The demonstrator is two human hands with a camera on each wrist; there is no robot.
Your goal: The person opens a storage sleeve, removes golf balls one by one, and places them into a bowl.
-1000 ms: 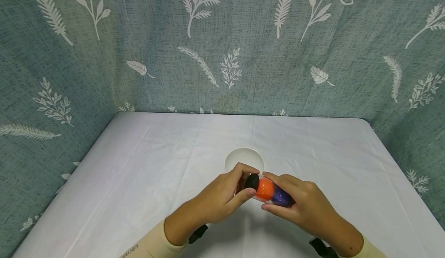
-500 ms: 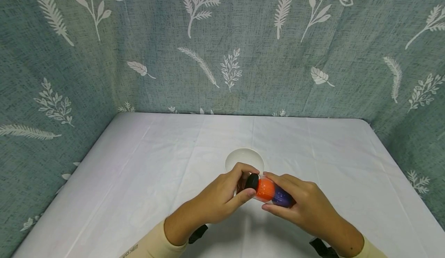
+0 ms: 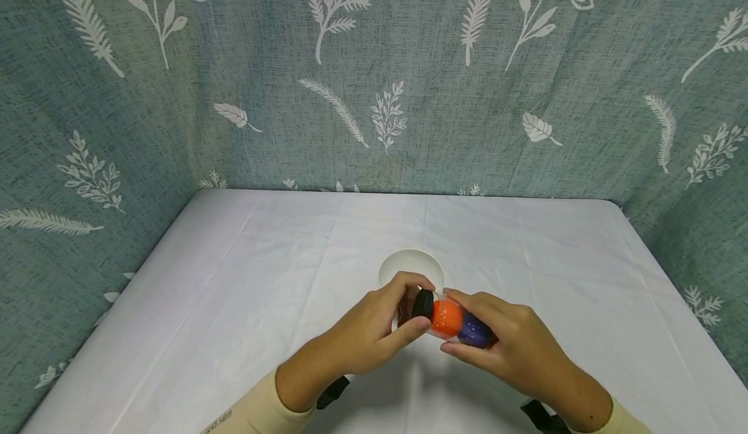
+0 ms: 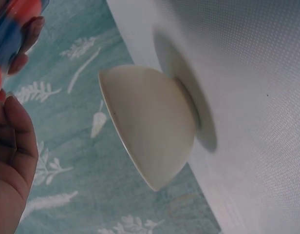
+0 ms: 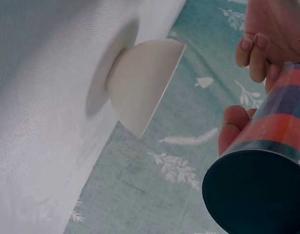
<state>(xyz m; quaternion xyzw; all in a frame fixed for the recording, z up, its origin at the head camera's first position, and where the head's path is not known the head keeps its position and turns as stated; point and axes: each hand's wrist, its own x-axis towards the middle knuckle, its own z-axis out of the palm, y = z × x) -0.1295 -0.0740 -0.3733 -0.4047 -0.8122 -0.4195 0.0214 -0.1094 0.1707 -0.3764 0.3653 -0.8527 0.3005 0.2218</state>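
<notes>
Unreadable sleeve print; left hand [image 3: 374, 330] grip pinching black cap [image 3: 423, 305], right hand [image 3: 514, 349] grip curled round tube [image 3: 458, 323], above counter [image 3: 234, 304].

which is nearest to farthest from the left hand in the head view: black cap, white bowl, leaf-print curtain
1. black cap, pinched by the left hand, at the tube's left end
2. white bowl, on the table just behind the fingers
3. leaf-print curtain, behind the table's far edge

Hidden and cut off
The bowl [image 3: 410, 266] has its near rim behind the fingers [image 3: 409, 284]; the tube [image 4: 16, 29] is blurred and cropped.
</notes>
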